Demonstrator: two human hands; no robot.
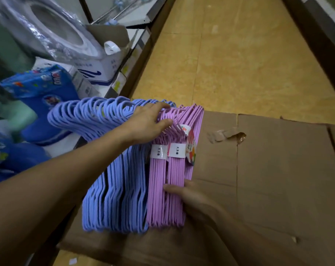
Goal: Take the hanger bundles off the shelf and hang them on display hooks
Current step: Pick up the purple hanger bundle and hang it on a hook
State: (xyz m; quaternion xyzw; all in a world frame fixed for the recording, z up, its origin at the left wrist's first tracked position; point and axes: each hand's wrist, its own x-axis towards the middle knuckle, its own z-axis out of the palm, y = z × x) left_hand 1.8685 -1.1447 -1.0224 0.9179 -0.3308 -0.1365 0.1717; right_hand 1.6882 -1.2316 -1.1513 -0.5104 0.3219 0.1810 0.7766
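Note:
Several bundles of plastic hangers stand packed side by side in the middle of the head view, periwinkle-blue hanger bundles (113,191) on the left and pink hanger bundles (166,192) on the right, the pink ones banded with white labels. My left hand (147,123) lies across the hook ends at the top, fingers curled over the pink hooks. My right hand (189,196) grips the right side of the pink bundles near their lower end. The stack rests against a cardboard box (268,169).
The shelf (97,87) on the left carries blue packaged goods (40,87), a plastic-wrapped white ring-shaped item (53,29) and white boxes (99,70). The tan tiled floor (239,58) runs ahead between shelving. The box top has a torn tape patch (228,135).

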